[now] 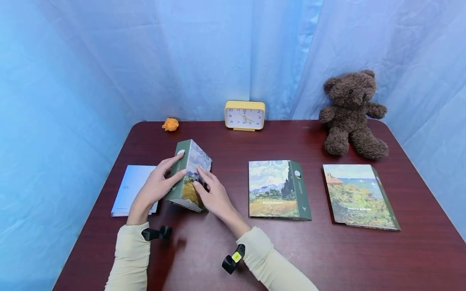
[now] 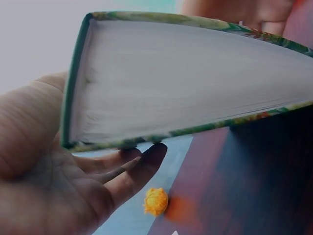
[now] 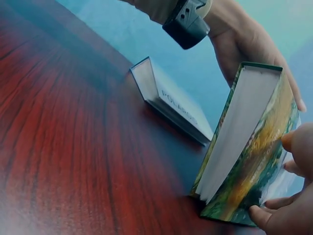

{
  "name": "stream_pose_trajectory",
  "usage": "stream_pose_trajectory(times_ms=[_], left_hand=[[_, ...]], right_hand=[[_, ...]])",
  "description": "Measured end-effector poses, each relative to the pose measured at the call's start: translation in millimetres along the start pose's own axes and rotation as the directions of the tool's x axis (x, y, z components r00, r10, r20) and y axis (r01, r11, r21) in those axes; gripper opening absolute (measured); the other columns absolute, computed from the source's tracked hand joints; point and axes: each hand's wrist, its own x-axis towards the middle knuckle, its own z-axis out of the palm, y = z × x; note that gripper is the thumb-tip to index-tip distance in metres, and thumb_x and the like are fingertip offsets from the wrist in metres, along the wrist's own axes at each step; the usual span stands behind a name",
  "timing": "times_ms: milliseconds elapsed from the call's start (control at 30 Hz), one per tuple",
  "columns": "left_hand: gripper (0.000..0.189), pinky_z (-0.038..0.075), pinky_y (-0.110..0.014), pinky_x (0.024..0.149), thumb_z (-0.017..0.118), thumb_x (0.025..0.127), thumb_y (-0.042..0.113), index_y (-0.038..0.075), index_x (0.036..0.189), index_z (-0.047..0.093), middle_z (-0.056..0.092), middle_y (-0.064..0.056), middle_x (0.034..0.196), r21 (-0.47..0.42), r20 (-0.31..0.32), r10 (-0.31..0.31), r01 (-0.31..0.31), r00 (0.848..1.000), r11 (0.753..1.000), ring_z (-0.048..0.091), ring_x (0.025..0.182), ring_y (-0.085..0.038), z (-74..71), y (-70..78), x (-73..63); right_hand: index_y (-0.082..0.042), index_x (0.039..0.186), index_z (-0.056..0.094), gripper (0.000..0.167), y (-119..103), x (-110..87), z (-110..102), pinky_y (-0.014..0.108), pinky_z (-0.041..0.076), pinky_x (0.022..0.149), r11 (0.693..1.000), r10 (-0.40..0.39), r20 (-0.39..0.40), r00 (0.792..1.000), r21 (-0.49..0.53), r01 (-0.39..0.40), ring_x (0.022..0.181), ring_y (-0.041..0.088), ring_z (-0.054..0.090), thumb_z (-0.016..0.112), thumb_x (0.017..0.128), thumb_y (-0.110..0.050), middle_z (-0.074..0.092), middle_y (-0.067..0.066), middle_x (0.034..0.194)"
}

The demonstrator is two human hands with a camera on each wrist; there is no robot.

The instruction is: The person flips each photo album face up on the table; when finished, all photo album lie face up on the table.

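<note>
A thick photo album with a painted landscape cover and green spine stands tilted on the table, its spine upward. My left hand holds it around the spine, with fingers against the back cover in the left wrist view. The fingers of my right hand rest on the front cover. In the right wrist view, the page edges show between the covers. Behind the left hand lies a pale blue album, partly covered by that hand.
Two more photo albums lie flat: a wheat-field one right of centre and a seaside one farther right. At the back are an orange yarn ball, a yellow clock and a brown teddy bear. Blue curtains hang behind.
</note>
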Motion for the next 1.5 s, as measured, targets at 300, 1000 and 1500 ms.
stream_pose_trajectory(times_ms=[300,1000,1500], left_hand=[[0.065,0.052,-0.051,0.088,0.055,0.094,0.047,0.029,0.151,0.030,0.034,-0.019,0.151,0.053,0.017,-0.069,0.068,0.998,0.996,0.048,0.124,-0.040,-11.1,-9.9,-8.9],[0.065,0.033,-0.062,0.105,0.047,0.100,0.033,0.012,0.154,0.017,0.026,-0.026,0.153,0.238,0.066,-0.123,0.104,0.990,0.966,0.029,0.138,-0.045,-2.3,-19.8,-13.1],[0.061,0.035,-0.059,0.104,0.047,0.101,0.027,0.009,0.153,0.019,0.030,-0.026,0.151,0.235,0.043,-0.124,0.111,0.991,0.966,0.034,0.135,-0.044,2.2,-26.7,-14.9]], right_hand=[[-0.030,0.149,0.035,0.055,4.5,0.6,4.6,0.057,0.029,0.110,0.995,0.064,0.040,0.997,-0.077,-0.061,0.140,0.041,0.028,0.048,0.097,-0.044,0.026,0.021,0.154],[-0.021,0.149,0.037,0.062,13.2,-1.2,16.1,0.052,0.027,0.113,0.991,0.056,-0.004,0.998,-0.124,-0.056,0.145,0.038,0.016,0.057,0.094,-0.042,0.003,0.021,0.159],[-0.019,0.149,0.036,0.065,15.8,-2.3,19.1,0.050,0.032,0.111,0.987,0.045,0.010,0.999,-0.158,-0.043,0.142,0.040,0.024,0.059,0.093,-0.042,0.000,0.020,0.160]])
